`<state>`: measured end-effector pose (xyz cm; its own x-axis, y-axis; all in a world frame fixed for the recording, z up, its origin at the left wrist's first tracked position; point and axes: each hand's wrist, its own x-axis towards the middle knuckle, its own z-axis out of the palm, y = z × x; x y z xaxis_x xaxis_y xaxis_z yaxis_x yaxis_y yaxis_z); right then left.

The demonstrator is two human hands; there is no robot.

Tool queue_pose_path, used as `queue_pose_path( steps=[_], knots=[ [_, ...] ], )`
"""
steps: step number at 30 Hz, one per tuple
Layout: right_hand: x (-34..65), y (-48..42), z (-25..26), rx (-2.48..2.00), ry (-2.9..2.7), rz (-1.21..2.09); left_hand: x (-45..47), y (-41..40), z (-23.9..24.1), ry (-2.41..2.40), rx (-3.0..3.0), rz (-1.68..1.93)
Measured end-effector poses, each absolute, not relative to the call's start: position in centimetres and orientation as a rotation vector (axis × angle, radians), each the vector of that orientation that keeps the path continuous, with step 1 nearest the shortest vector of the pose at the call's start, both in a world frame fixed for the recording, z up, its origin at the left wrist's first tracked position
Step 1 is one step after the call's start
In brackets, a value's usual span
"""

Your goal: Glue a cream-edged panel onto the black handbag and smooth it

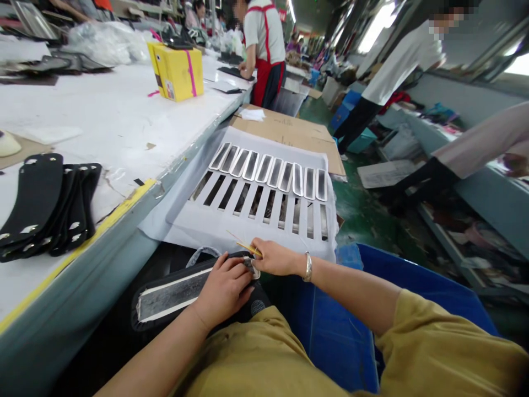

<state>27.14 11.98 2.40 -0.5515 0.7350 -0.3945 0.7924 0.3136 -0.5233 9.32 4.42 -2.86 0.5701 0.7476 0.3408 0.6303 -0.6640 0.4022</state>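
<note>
A black strap piece with a grey glued stripe [173, 295] lies across my lap. My left hand [225, 289] presses down on its right end with the fingers curled on it. My right hand [275, 258] is closed in a pinch on a thin yellow stick [243, 244], its tip at the strap's end beside my left fingers. A silver bracelet is on my right wrist. Just beyond my hands lies a white slotted board [248, 226] with several grey strips [268, 171] laid in a row along its far half.
A long white worktable [107, 127] runs along the left, with stacked black strap pieces [45, 212] and a yellow box [177, 71]. A blue bin [413, 286] stands at my right. Cardboard sheets [289, 129] lie beyond the board. Other people stand at the back and right.
</note>
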Motion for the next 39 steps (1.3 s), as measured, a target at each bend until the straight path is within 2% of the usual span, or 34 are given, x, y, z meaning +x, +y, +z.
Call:
queue_pose_path(
  steps=[8,18,20,25,29,32,34,36,39],
  knots=[
    [25.9,11.2,2.4,1.529,2.458,-0.799,9.1,4.5,-2.9,1.138,2.576,0.733],
    [24.9,10.7,2.3,1.649,2.425,-0.694,9.1,4.6,-2.5,1.141,2.607,0.712],
    [25.7,10.9,2.0,1.71,2.416,-0.924,9.1,4.5,-2.5,1.147,2.6,0.717],
    [28.8,10.7,-0.5,1.649,1.857,-2.37,9.2,4.2,-2.8,1.16,2.559,0.75],
    [30.0,9.5,-4.2,1.689,1.374,-2.91,9.5,4.3,-2.9,1.162,2.528,0.786],
    [29.8,9.1,-5.9,1.612,1.173,-3.096,9.6,4.4,-2.7,1.167,2.536,0.782],
    [29.7,9.2,-5.8,1.603,1.204,-3.086,9.7,4.4,-2.6,1.169,2.546,0.767],
    [29.7,9.5,-4.9,1.647,1.43,-2.909,9.8,4.5,-2.5,1.173,2.553,0.75],
    [29.7,10.3,-3.0,1.686,1.862,-2.453,9.9,4.5,-2.3,1.165,2.567,0.698]
  ],
)
